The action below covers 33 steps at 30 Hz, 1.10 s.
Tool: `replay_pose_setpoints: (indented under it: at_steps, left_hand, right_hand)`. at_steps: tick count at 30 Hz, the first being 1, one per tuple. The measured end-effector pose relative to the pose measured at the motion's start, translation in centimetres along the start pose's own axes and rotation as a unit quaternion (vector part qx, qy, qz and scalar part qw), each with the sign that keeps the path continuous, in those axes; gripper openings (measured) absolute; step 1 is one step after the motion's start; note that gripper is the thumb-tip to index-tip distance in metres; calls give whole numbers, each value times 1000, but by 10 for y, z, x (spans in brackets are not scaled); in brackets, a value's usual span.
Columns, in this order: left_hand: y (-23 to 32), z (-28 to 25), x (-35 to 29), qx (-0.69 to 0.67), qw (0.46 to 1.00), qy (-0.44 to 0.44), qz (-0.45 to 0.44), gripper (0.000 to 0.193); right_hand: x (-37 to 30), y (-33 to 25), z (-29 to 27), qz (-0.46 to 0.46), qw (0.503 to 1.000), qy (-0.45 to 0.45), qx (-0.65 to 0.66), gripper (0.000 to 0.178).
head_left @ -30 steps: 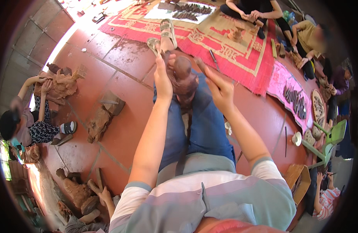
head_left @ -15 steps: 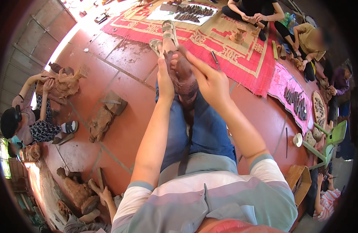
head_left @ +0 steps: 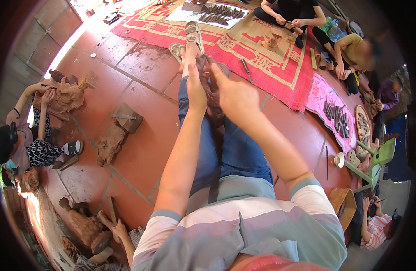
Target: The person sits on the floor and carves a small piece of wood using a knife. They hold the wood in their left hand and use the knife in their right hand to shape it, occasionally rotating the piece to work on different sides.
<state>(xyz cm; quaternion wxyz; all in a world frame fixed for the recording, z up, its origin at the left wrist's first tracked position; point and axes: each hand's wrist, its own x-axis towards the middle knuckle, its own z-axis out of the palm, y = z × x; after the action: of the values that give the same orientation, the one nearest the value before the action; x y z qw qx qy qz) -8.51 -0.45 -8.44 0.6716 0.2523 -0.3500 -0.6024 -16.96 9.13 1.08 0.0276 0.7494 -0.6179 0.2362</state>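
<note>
A reddish-brown carved piece (head_left: 213,97), apparently wood, stands between my legs, partly covered by my hands. My left hand (head_left: 197,90) is closed against its left side, thumb pointing up and the other fingers mostly hidden behind it. Over its right side is my right hand (head_left: 237,97), index finger stretched toward the top of the carving and the remaining fingers curled in. Whatever those curled fingers hold, if anything, cannot be made out. Beyond the carving are my feet in light sandals (head_left: 193,34).
A slim tool (head_left: 247,69) lies on the red patterned mat (head_left: 208,49) ahead. Carving tools cover a white cloth (head_left: 172,16) and a pink cloth (head_left: 317,97). Another carving (head_left: 111,144) sits on the tiles at left. A green chair (head_left: 375,169) stands at right. Other people work around me.
My right hand has shifted slightly left and its fingers have curled, leaving the index finger extended. My left hand stays at the carving. The whole view has shifted a little.
</note>
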Motion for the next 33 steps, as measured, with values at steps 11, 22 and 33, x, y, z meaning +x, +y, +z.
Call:
replay_pose_setpoints:
  at_steps: [11,22,33]
  left_hand:
    - [15,4,-3,53,998,-33,-20,60]
    - [6,-2,4,56,997,-39,24,61]
    - [14,0,0,81,996,-32,16,62]
  right_hand:
    - [0,12,-12,23,996,-42,71,53]
    - [-13,49,-7,-10,953,-10,303,36]
    - [-30,38,19,70,975,-36,206,39]
